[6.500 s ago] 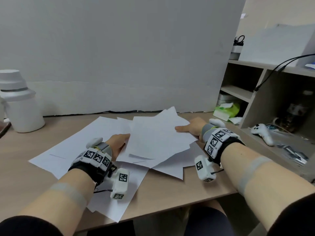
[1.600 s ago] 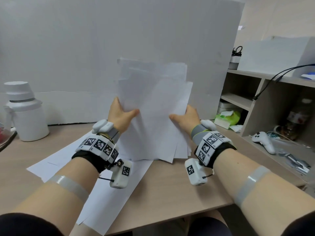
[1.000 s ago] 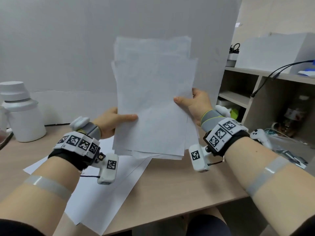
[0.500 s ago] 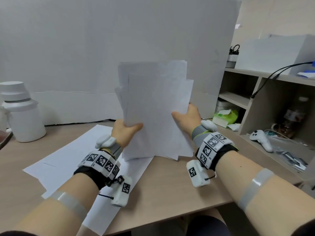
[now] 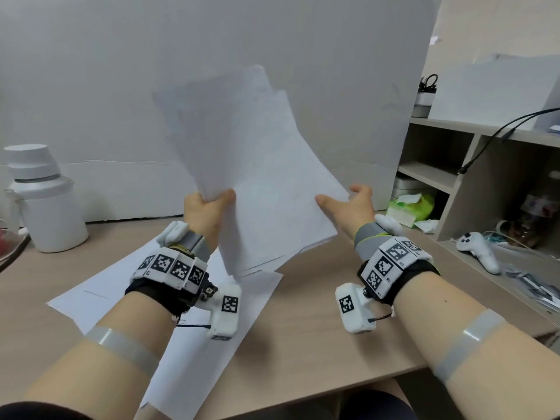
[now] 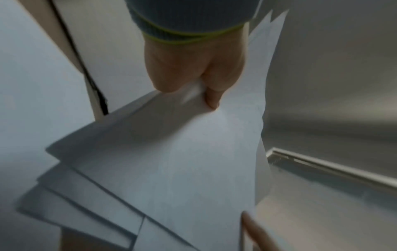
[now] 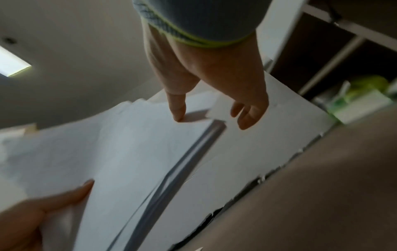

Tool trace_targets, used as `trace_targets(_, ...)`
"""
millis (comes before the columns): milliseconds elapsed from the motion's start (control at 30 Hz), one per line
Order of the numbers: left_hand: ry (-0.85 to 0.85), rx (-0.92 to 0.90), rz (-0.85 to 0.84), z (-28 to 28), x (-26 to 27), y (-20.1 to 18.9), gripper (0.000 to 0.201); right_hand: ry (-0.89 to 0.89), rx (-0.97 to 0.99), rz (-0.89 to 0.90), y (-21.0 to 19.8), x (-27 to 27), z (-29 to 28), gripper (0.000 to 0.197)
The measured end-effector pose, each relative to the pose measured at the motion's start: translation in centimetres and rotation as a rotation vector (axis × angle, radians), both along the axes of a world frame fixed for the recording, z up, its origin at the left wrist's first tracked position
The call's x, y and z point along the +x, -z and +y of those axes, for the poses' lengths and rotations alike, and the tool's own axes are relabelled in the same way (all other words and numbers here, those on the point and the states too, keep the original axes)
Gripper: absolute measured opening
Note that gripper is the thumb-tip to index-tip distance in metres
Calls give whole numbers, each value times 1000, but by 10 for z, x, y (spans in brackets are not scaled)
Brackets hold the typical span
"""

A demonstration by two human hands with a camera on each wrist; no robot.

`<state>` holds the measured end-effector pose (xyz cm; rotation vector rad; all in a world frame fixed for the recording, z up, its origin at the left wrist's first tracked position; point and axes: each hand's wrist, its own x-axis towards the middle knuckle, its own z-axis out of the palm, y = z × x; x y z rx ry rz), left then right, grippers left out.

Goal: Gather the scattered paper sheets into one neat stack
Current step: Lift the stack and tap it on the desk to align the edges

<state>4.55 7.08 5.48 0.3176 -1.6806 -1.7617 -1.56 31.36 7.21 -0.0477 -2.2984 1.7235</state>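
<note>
A stack of white paper sheets (image 5: 266,189) hangs over the table, its top leaning to the left and its edges uneven. My left hand (image 5: 212,201) grips the stack at its lower left edge, and the left wrist view shows thumb and fingers pinching the sheets (image 6: 171,169). My right hand (image 5: 342,198) is at the stack's right edge with fingers relaxed; in the right wrist view only the thumb tip touches the paper (image 7: 128,152). More loose sheets (image 5: 91,298) lie flat on the wooden table (image 5: 303,344) under my left forearm.
A white jug (image 5: 42,201) stands at the back left. A white board (image 5: 121,86) closes off the back. To the right is a shelf unit (image 5: 454,177) with a green tissue pack (image 5: 409,207) and a white game controller (image 5: 475,247).
The stack stood upright between both hands half a second ago. Now it tilts left, clear of the table, and my right hand has loosened its hold.
</note>
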Motion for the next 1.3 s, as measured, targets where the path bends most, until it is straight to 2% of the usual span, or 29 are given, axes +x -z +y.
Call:
trace_targets(67, -46, 128, 35, -9, -6, 0, 16, -84, -195, -138, 14, -8, -11, 110)
trace_targets(100, -46, 187, 44, -9, -8, -1, 19, -170, -330, -204, 20, -10, -16, 115)
trace_targets(133, -58, 240, 41, -12, -12, 0, 22, -273, -470, -259, 27, -14, -28, 107)
trace_targets(200, -72, 329, 18, -24, -20, 6, 31, -424, -647, -286, 33, -17, -59, 65)
trace_targets(233, -61, 367, 3, -29, -23, 9, 42, -455, -692, -270, 36, -17, -73, 49)
trace_targets(300, -54, 427, 2, -49, -35, 14, 69, -478, -782, -219, 37, -32, -105, 37)
trace_targets(333, -44, 453, 2, -54, -35, 16, 74, -463, -813, -181, 36, -36, -113, 34)
trace_targets(433, 12, 543, 49, -77, -44, 19, 54, -393, -760, -107, 31, -55, -139, 23)
trace_targets(533, -15, 542, 55, -104, -62, 27, 55, -344, -644, -14, 32, -76, -166, 21)
trace_targets(633, -3, 520, 25, -129, -68, 27, 44, -309, -580, 51, 31, -93, -179, 21)
trace_targets(700, 16, 532, 55, -144, -66, 26, 40, -306, -531, 90, 31, -102, -180, 20)
trace_targets(800, 7, 555, 115, -171, -59, 31, 20, -327, -460, 151, 37, -109, -177, 21)
trace_targets(933, -1, 540, 114, -196, -41, 41, 12, -337, -383, 180, 38, -112, -172, 21)
trace_targets(1033, -3, 453, 118, -213, -35, 51, 31, -346, -337, 216, 34, -115, -169, 19)
trace_targets(1100, 11, 342, 100, -221, -30, 53, 34, -356, -333, 234, 33, -118, -164, 18)
trace_targets(1300, 283, 129, -7, -235, -15, 52, 45, -345, -256, 311, 25, -127, -145, 22)
